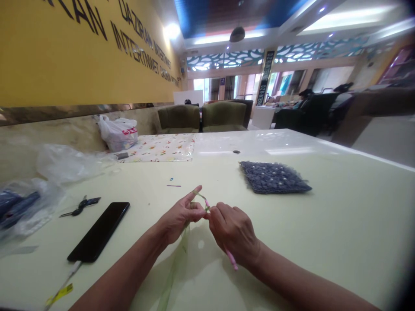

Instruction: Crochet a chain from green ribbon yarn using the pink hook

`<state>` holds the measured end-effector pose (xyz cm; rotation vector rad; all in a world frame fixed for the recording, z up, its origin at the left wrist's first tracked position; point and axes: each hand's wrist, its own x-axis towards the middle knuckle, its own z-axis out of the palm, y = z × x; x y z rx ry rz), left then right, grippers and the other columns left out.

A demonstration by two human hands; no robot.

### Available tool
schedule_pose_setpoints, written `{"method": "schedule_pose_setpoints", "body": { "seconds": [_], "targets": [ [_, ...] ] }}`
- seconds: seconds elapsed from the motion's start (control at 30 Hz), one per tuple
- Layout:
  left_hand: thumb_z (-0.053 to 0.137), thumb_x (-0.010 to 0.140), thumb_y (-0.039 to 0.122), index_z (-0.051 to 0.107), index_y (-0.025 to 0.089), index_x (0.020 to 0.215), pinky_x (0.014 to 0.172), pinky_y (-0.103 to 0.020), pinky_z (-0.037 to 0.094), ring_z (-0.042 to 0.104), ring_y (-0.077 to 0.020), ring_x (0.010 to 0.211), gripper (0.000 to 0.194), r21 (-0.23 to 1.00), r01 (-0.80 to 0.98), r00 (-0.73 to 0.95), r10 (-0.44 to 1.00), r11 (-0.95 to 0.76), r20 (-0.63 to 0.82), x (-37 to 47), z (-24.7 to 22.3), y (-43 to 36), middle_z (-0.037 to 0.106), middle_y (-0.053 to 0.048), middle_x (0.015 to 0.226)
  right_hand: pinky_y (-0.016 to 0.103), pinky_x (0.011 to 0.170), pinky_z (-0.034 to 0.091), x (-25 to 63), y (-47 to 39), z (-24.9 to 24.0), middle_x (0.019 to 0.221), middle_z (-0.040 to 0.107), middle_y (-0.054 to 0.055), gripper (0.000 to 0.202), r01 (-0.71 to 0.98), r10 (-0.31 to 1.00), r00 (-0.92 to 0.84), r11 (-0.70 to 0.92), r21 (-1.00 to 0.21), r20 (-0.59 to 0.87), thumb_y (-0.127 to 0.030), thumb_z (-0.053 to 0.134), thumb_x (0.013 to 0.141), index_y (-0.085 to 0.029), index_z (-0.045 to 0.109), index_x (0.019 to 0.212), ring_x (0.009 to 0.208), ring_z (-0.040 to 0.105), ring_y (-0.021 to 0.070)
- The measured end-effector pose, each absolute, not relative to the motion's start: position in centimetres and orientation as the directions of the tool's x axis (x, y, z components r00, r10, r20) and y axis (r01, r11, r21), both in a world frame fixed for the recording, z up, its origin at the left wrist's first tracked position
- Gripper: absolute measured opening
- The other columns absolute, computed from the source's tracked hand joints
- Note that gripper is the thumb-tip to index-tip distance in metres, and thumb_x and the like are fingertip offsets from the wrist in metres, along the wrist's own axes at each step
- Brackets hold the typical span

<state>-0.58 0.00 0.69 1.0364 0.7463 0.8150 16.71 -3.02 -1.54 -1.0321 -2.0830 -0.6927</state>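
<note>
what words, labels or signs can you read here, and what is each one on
"DAZIRAN" and "INTERTNWET", repeated: yellow wall; row ends are cut off or blurred.
"DZR-INTER…", repeated: dark column; the rest is unclear.
Red print on the white plastic bag: too blurred.
Yellow cable tag: too blurred.

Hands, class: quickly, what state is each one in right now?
Left hand: partly closed, holding green ribbon.
Right hand: closed around a slim pink tool.
</note>
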Motion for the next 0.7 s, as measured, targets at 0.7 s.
{"method": "schedule_pose_setpoints", "body": {
  "seconds": [0.7],
  "targets": [
    [0.072,0.069,0.004,0.042,0.020,0.143,0.064,-0.024,0.034,0.046,-0.0057,0.058,0.081,0.837,-0.386,0.561,0.819,0.389,-0.122,-0.2,1.0,-0.2,0.050,0.006,0.066,0.028,0.054,0.030,17.7,-2.7,-1.7,0.062,0.049,-0.002,0.013,0.697,0.380,-0.398,0.717,0.007,0.835,-0.012,0.048,0.092,-0.020,0.051,0.081,0.053,0.042,0.0127]
  ]
}}
